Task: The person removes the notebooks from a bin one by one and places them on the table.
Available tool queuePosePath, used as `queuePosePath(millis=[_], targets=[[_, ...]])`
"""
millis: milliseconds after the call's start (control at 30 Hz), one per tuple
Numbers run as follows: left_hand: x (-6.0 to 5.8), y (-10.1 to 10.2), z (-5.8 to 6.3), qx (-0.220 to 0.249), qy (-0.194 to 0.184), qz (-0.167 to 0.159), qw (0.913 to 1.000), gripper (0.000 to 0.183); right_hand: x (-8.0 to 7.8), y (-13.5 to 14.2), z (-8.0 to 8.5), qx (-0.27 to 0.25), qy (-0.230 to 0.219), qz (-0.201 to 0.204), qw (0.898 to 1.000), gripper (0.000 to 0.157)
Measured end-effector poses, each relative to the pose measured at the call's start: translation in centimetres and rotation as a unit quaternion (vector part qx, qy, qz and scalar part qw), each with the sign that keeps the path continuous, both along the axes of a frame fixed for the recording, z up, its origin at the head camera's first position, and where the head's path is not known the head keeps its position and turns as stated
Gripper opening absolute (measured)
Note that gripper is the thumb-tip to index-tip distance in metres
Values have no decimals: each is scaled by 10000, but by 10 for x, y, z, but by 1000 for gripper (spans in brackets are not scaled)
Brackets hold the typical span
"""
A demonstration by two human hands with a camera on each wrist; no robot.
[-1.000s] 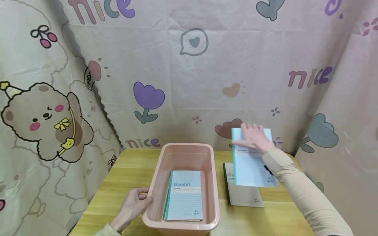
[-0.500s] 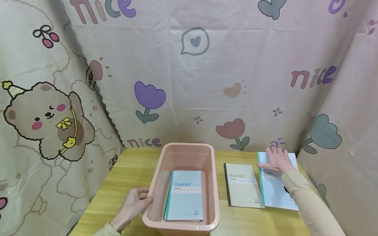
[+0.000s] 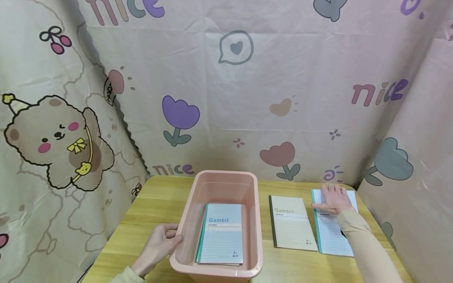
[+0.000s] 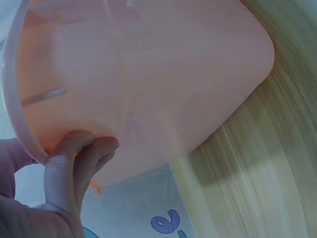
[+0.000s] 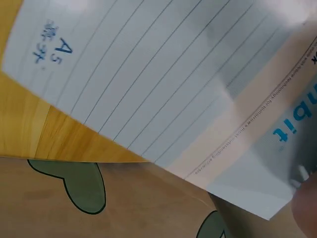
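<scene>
A pink plastic bin (image 3: pixel 230 271) stands at the table's middle front. My left hand (image 3: pixel 159 245) grips its left rim, thumb at the inside and fingers (image 4: pixel 81 148) against the outer wall. Inside lies a small stack of notebooks, topped by a pale blue Gambit notebook (image 3: pixel 221 245). To the right, my right hand (image 3: pixel 334 200) holds another pale blue notebook (image 3: pixel 330 230) with a teal spine, thumb at the left edge and fingers across the top edge. In the right wrist view, a digit (image 5: pixel 306 206) meets this notebook's edge. Beside it lies a cream Gambit notebook (image 3: pixel 293 224) with a dark spine.
The wooden table (image 3: pixel 155 204) ends at the back against a hanging patterned cloth (image 3: pixel 244 106). More cloth (image 3: pixel 46 125) with a bear print hangs at the left side.
My right hand has carried the pale blue notebook from above the cream one to the right and down beside it, uncovering the cream notebook. My left hand stays on the bin's rim.
</scene>
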State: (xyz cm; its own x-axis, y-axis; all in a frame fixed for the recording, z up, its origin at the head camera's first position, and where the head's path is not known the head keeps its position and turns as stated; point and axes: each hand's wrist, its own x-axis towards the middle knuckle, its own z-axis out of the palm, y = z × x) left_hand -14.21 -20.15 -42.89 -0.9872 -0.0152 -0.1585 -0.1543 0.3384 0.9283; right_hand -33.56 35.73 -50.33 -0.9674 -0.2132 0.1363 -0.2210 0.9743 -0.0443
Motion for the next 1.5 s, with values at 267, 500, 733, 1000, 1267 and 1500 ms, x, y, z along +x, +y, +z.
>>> queuePosePath(millis=[267, 500, 733, 1000, 1267, 1500], targets=[[0, 3, 2, -24, -2, -22, 10000, 50, 0, -3, 0, 150, 445, 26, 9989, 87], [-2, 4, 2, -49, -5, -14, 10000, 49, -3, -8, 10, 132, 529, -30, 9985, 87], [-3, 5, 2, -65, -79, -6, 9999, 49, 2, -25, 32, -155, 156, -153, 9996, 87], [-3, 1, 1, -132, -114, -115, 9998, 51, 5, -61, 63, -398, -85, -174, 9990, 86], [-4, -3, 1, -102, 23, -266, 9996, 50, 9, -114, 94, -506, 91, 108, 9986, 84], [-3, -3, 1, -130, -17, -159, 9998, 49, 21, -170, 114, -292, 97, 580, 9978, 87]])
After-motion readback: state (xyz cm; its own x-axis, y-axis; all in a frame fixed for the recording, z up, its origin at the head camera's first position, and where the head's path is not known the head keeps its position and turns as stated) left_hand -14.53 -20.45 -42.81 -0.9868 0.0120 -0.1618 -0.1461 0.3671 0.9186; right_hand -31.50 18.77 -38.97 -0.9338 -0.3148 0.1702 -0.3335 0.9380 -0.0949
